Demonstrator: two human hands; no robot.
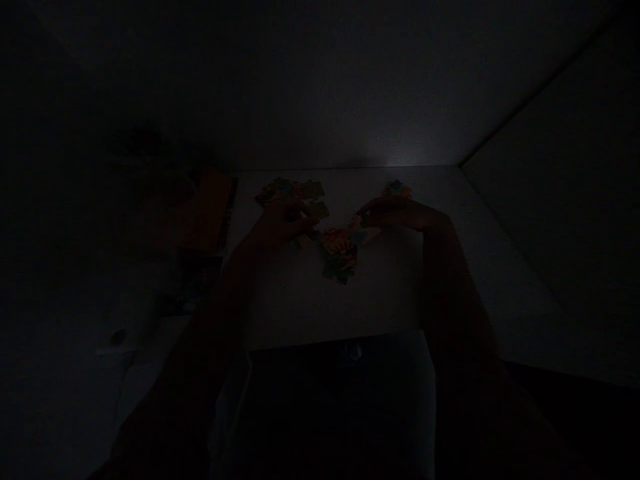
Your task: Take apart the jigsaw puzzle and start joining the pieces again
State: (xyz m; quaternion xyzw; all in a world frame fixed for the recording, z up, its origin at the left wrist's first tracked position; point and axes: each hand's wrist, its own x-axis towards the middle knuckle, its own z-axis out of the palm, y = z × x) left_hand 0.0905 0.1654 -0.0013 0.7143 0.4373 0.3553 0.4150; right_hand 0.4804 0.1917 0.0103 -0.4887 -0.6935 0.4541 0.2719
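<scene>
Jigsaw pieces (340, 257) lying centre frame on white table (380, 293); left hand (283, 223) half-curled at their upper left, right hand (395, 212) loosely extended at upper right; any hold too dark to tell; risk: dim light, misjudged reach, brushing fingers could scatter pieces

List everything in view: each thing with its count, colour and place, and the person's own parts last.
white tabletop: one, white, centre of view.
jigsaw-like pieces: too many and too dim to count, multicoloured, in groups on the tabletop.
orange flat box: one, orange, left of the tabletop.
wall: one, pale grey, beyond and right of the tabletop.
dark shape: one, black, nearest the person, too dim to identify.
left hand: one, shadowed, over the pieces.
right hand: one, shadowed, reaching toward the pieces.
</scene>
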